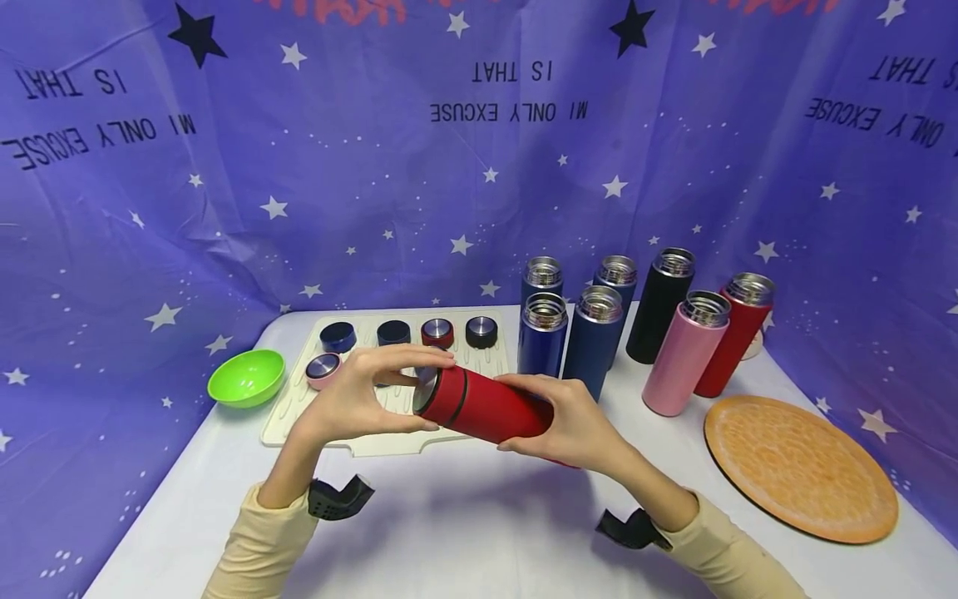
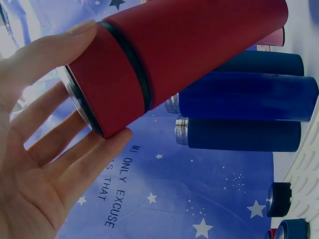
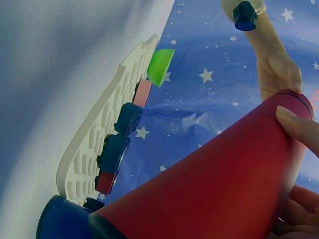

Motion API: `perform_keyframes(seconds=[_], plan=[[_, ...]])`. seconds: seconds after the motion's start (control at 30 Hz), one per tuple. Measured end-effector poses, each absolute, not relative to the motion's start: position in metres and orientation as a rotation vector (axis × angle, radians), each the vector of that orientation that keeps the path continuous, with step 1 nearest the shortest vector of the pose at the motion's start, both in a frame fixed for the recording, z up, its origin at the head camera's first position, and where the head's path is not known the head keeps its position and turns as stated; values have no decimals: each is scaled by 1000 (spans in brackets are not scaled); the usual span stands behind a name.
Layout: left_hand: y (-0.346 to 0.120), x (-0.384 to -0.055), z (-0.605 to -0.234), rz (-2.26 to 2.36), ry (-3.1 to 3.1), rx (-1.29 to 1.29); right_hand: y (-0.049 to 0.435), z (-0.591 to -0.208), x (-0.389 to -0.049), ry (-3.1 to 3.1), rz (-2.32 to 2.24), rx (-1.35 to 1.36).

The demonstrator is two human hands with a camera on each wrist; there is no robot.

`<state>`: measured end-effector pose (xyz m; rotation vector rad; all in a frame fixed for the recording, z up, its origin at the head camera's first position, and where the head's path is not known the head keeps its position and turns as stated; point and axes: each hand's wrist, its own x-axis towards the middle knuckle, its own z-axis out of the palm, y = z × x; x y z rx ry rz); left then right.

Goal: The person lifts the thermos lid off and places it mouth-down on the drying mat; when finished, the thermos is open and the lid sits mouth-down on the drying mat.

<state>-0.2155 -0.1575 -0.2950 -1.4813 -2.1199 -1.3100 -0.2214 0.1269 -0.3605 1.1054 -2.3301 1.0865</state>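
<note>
A red thermos bottle [image 1: 497,408] is held tilted above the table, its red lid [image 1: 448,396] pointing left. My left hand [image 1: 348,399] pinches the lid, thumb on one side and fingertips on the other. A dark band [image 2: 132,62] runs round the bottle where lid meets body in the left wrist view. My right hand [image 1: 580,423] grips the body near its base, thumb and fingers on opposite sides; the palm side is partly hidden. Behind the bottle lies a cream tray [image 1: 299,416] with several loose lids, among them a pink lid [image 1: 323,368] and a black lid [image 1: 481,331].
Several lidless thermos bottles stand at the back right, including a blue bottle [image 1: 542,337], a black bottle [image 1: 660,308], a pink bottle [image 1: 684,356] and another red bottle [image 1: 737,333]. A green bowl [image 1: 247,378] sits left of the tray. An orange round mat [image 1: 801,467] lies at right.
</note>
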Motion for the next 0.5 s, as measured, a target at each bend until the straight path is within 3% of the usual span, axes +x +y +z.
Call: perform_keyframes(seconds=[0.17, 0.5], plan=[[-155, -213, -296, -1337, -2157, -1392, 126, -362, -220, -2302, 1062, 1100], [-146, -212, -300, -1413, -2382, -971, 127, -362, -222, -2213, 902, 1073]])
